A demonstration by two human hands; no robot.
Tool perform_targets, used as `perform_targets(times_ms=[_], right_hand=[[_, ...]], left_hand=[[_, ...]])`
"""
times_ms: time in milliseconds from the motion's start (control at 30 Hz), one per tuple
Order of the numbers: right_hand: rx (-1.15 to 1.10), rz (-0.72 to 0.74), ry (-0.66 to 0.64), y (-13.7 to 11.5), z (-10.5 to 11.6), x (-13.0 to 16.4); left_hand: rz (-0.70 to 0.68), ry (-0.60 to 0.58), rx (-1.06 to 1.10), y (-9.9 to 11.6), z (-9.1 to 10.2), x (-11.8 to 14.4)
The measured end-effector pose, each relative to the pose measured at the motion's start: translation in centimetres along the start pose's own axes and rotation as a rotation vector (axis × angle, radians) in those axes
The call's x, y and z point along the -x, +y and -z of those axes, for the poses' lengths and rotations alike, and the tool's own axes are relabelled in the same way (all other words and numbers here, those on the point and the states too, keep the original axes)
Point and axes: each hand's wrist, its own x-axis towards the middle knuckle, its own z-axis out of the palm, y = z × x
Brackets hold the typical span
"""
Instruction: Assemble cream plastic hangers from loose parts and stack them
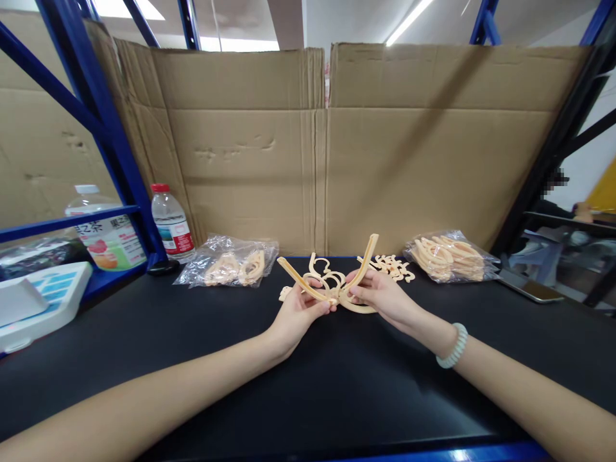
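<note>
Both my hands meet over the middle of the black table (pixel 337 385). My left hand (pixel 296 314) grips one beige plastic strip (pixel 296 277) that slants up to the left. My right hand (pixel 382 296) grips a second beige strip (pixel 364 262) that slants up to the right. The two strips join in a V between my fingertips, above a curved beige piece (pixel 359 308). More curly beige parts (pixel 327 277) lie just behind my hands. A pale bead bracelet (pixel 455 346) sits on my right wrist.
A clear bag of beige parts (pixel 231 262) lies at the back left, a fuller bag (pixel 450 256) at the back right, loose parts (pixel 392 266) between. Two bottles (pixel 171 224) (pixel 108 234) stand by the blue rack post. A white device (pixel 38 301) and a phone (pixel 532 290) flank the table. Cardboard (pixel 317 147) walls the back.
</note>
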Motion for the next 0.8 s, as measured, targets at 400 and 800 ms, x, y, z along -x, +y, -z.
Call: perform_targets(times_ms=[400, 800], right_hand=[[0.213, 0.168, -0.175, -0.7, -1.2, 0.5], [0.228, 0.205, -0.18, -1.2, -1.3, 0.9]], left_hand=[[-0.044, -0.06, -0.097, 0.0, 0.0, 0.0], [-0.038, -0.033, -0.095, 0.1, -0.1, 0.2]])
